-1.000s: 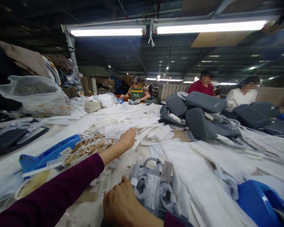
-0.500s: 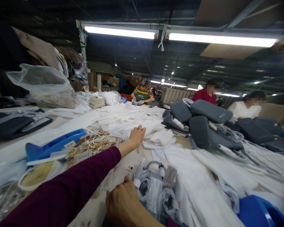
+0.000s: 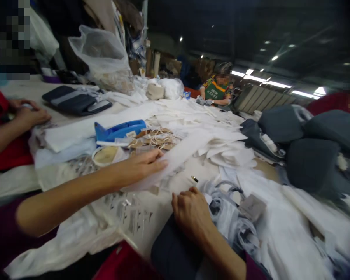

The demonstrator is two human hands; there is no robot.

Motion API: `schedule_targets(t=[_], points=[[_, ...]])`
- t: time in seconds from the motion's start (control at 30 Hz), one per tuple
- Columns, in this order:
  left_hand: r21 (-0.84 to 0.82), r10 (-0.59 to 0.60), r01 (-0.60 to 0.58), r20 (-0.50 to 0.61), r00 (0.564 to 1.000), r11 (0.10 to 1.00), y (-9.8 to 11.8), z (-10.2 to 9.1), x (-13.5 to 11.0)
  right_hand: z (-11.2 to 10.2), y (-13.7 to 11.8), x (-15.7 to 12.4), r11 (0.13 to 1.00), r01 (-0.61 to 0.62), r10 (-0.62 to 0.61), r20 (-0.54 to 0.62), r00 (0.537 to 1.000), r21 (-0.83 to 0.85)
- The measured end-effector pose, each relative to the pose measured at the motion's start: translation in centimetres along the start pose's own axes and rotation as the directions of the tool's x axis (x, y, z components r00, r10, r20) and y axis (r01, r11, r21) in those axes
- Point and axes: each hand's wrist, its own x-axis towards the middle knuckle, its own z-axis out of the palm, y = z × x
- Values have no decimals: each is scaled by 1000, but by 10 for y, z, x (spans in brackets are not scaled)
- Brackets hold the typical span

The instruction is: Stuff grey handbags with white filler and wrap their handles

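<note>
- At the table's point(image 3: 163, 200) near edge, the right hand point(image 3: 192, 210) rests on a dark bag point(image 3: 172, 249), fingers curled and close together; whether they grip it, I cannot tell.
- Just right of that hand are clear-wrapped straps point(image 3: 221, 210), with a grey tag point(image 3: 252, 207) beside them.
- A small metal piece point(image 3: 195, 179) lies just beyond the right hand's fingers.
- Farther in, toward the left edge, the left hand point(image 3: 147, 165) pinches a thin white sheet point(image 3: 181, 153) between thumb and fingers; the sheet slants toward the sheet pile point(image 3: 227, 151).
- Beyond the left hand sit a tape roll point(image 3: 105, 154), stringed brown tags point(image 3: 154, 139) and a blue dispenser point(image 3: 119, 130).
- At the left edge, a co-worker's hands point(image 3: 32, 112) are near a folded bag point(image 3: 72, 101).
- Grey bags point(image 3: 312, 159) heap along the right edge.
- A plastic bag point(image 3: 102, 58) stands near the far left corner.
- At the far edge is a person in a green apron point(image 3: 217, 91).
</note>
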Motion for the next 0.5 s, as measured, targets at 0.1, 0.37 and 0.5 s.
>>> schedule_targets(t=[0.1,0.37,0.5], points=[[-276,-30,38,33,999,960,-37,19,-44,-4,-5,-4,994,65,-63,-19,998,87],[-524,-71,64,6,997,850,-108,62,-107,-9,-14,-17,923,173,-161,-64,985,345],[-495,-5,42,75,997,868,-114,66,-107,-8,-17,-21,896,187,-167,-84,982,403]])
